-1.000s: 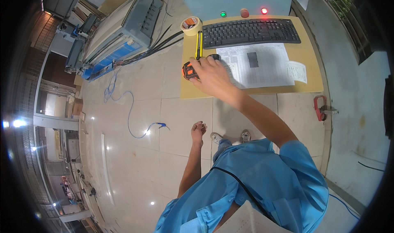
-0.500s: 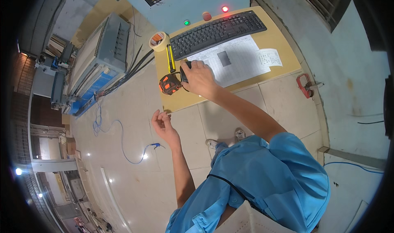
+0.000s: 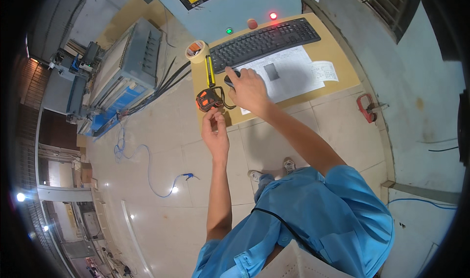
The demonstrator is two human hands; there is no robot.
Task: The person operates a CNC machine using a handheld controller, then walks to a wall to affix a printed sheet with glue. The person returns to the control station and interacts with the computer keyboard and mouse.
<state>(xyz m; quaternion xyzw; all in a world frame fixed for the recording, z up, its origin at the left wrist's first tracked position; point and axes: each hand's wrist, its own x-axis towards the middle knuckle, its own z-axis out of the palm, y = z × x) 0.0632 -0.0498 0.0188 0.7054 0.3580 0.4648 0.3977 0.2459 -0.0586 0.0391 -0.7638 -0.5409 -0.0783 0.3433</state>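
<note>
Head view, looking steeply down over a blue-shirted torso toward a tan surface (image 3: 338,57) below a blue console panel. Right hand (image 3: 249,89) lying palm-down on a dark computer mouse (image 3: 230,78), fingers curved loosely over it, mouse mostly hidden beneath. Left hand (image 3: 215,131) raised at the near edge of the surface, fingertips pinched together just below an orange-and-black tape measure (image 3: 208,99); touching it or only close to it, cannot tell, and nothing else visible in the pinch. Tape measure resting at the left front corner of the surface, a thin black cord (image 3: 226,99) looping beside it toward the mouse.

Behind the tape measure, a yellow-and-black bar-shaped tool (image 3: 210,71) lying lengthwise, and beyond that a roll of tan tape (image 3: 197,51) at the far left corner. Black keyboard (image 3: 267,37) along the back of the surface, printed sheets of paper (image 3: 289,72) in front of it, partly under the right hand. On the panel edge, a green lamp (image 3: 229,31), a red button (image 3: 252,23) and a glowing red lamp (image 3: 273,16).

On the tiled floor: a blue cable (image 3: 147,170) snaking left, a grey-and-blue machine cabinet (image 3: 127,72) with black cables running from it, and a red tool (image 3: 366,107) lying to the right of the surface. Feet in sandals (image 3: 286,165) visible under the right forearm.
</note>
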